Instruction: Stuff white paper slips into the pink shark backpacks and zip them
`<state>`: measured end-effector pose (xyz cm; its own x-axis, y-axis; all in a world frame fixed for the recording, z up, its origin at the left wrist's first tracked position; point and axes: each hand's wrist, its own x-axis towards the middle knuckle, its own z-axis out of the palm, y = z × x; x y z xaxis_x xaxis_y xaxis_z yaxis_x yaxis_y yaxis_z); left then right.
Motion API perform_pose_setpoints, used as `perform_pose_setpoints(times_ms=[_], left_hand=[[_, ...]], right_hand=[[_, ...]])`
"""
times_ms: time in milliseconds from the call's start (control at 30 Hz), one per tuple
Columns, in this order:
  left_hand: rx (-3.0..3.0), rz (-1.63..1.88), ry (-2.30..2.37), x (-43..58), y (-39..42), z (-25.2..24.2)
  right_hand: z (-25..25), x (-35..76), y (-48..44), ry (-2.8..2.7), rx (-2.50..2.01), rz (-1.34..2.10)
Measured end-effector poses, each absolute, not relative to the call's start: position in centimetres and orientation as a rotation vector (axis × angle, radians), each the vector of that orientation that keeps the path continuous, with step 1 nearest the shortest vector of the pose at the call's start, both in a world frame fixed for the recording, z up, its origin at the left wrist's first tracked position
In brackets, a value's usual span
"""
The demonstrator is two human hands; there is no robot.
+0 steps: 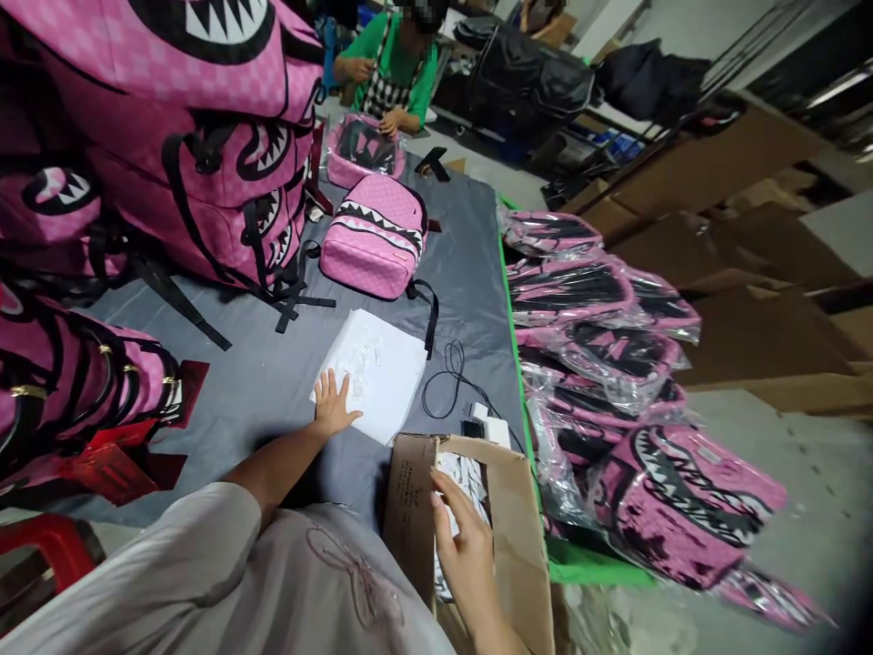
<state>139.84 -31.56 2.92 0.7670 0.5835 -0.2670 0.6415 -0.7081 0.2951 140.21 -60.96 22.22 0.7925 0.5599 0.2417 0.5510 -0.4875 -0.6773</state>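
You wear a loose, plain top (293,591) in a muted greyish beige, softly creased. On its front sits a bow (358,578) of thin cord, with slender loops and trailing ends. Left of that bow, your short, wide sleeve (197,537) looks paler and leaves your left forearm (286,464) uncovered. Your left hand (334,407) and, right of the bow, your right hand (464,537) are bare.

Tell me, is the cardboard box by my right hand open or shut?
Open. White items show inside the cardboard box, with your right hand over them. How full it is, I cannot tell.
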Motion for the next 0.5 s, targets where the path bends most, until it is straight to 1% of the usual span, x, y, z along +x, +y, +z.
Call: perform_pose_setpoints(times_ms=[267, 400, 500], left_hand=[[2.534, -0.251, 0.97, 144.9, -31.6, 4.4], [2.473, -0.323, 1.048, 145.7, -32.1, 6.0], [2.433, -0.301, 1.011, 145.4, -32.4, 7.9]], right_hand=[[21.8, 139.6, -62.2, -0.697, -2.227, 0.053], [21.3, 141.0, -62.3, -0.792, -2.191, 0.067], [20.9, 142.3, -62.3, -0.852, -2.172, 0.05]])
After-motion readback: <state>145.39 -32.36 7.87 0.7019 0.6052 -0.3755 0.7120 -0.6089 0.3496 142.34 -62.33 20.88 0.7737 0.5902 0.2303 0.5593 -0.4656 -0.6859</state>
